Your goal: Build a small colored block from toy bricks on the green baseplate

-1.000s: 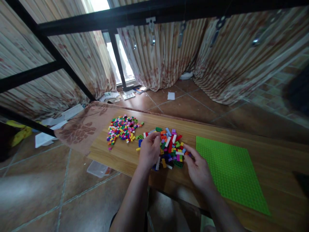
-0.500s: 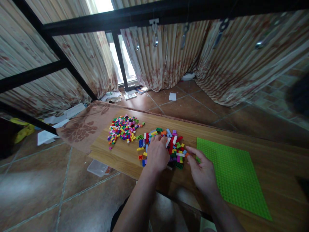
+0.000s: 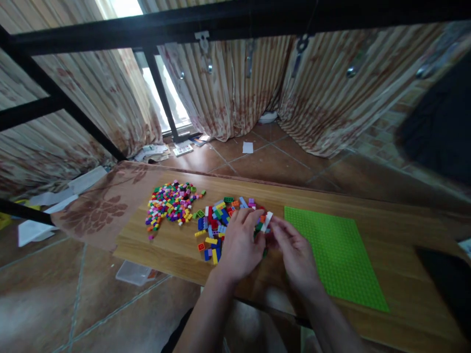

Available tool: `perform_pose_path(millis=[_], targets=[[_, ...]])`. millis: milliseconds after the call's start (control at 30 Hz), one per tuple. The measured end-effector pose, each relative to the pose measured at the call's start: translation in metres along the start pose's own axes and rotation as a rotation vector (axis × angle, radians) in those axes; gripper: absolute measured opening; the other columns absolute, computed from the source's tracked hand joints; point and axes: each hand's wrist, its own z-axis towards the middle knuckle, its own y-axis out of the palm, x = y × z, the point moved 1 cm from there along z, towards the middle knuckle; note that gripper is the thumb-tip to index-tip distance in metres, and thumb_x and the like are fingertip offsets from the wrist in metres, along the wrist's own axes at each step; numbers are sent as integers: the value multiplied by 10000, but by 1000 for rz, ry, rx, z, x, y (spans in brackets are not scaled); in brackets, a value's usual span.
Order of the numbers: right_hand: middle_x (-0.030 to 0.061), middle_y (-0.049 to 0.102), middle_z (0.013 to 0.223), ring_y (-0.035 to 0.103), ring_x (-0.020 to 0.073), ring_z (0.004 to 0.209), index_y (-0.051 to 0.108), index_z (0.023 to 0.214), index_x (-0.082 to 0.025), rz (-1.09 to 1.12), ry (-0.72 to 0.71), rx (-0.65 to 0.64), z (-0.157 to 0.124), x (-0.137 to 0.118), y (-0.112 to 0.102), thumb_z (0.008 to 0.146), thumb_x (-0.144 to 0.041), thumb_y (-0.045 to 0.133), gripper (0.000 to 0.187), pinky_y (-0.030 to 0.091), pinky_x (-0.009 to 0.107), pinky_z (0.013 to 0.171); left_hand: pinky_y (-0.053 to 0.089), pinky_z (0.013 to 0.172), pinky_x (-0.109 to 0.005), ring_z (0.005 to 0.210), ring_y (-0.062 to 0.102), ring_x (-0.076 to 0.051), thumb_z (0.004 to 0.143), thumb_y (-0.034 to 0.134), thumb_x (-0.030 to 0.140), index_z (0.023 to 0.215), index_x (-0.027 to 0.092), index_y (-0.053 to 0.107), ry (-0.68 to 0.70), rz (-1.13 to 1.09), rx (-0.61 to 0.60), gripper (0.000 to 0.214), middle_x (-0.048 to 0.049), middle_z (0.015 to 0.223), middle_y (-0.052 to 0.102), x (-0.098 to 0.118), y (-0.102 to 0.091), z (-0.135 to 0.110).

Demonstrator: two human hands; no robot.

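Note:
A pile of colourful toy building bricks (image 3: 215, 228) lies on the wooden board, partly covered by my left hand (image 3: 241, 240). That hand is palm down, its fingers bent and a gap between thumb and fingers. At its fingertips stands a white brick (image 3: 267, 221), pinched by my right hand (image 3: 294, 250) from the right. The fingertips of both hands almost meet there; whether the left ones touch the brick is unclear. Just right of my right hand lies a green studded baseplate (image 3: 334, 255), with no bricks on it.
Smaller bricks (image 3: 171, 203) form a second heap on the left of the wooden board (image 3: 390, 235). A dark flat object (image 3: 441, 284) lies at the board's right end. A clear plastic container (image 3: 133, 272) sits on the tiled floor. Black metal bars (image 3: 235, 29) cross above.
The view has swung to the right. My hands have come closer together, and the white brick now shows at my right fingertips. My right hand has left the pile's right edge.

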Motion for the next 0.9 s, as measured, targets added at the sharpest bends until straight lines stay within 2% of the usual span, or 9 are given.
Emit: perform_pose_path(millis=[100,233,333,467,667,800,900], targets=[[55,706,1035,642,198,901,680,1019,-226,95,-8,33,2,0,-2,730,-452,714,369,512,347,805,440,1004,-363,1128,520,-187,775,544,72,1219,213,540,-23,-175,-30,465,-77,1208,533,10,6,-3],[46,706,1003,637,190,883,686,1003,-222,132,-3,56,3,3,-6,718,-417,733,349,502,359,837,454,984,-327,1098,543,-162,768,552,66,1217,219,541,-120,-413,-16,474,-67,1193,542,15,9,-5],[50,700,1023,637,196,905,678,1018,-224,131,-29,38,2,3,-7,757,-426,692,330,503,364,840,490,914,-303,1060,573,-169,771,592,121,1214,204,546,-265,-605,-10,453,-74,1178,576,14,9,-5],[50,692,1046,632,201,919,659,1018,-230,59,-73,13,0,0,-6,788,-440,651,312,511,340,802,519,749,-255,847,633,-151,809,603,259,1103,156,607,-447,-820,-82,311,-71,1017,660,15,11,-4],[58,669,1045,621,196,945,591,1125,-227,-165,-157,75,-3,-2,-6,863,-467,547,358,497,345,830,492,697,-228,742,616,-133,808,613,277,995,164,645,-446,-873,-82,220,-32,841,677,19,19,-3],[77,676,1044,623,210,964,587,1127,-213,-404,-263,144,-5,-4,-7,906,-448,471,343,484,367,851,480,691,-230,734,600,-137,816,593,274,955,161,667,-444,-828,-85,194,-33,818,673,24,22,-5],[90,675,1101,617,221,1028,597,1137,-210,-480,-331,153,-6,-4,-9,928,-428,422,349,476,375,888,465,656,-219,698,584,-127,814,584,261,944,155,682,-449,-820,-109,194,-30,797,674,26,19,-4]])
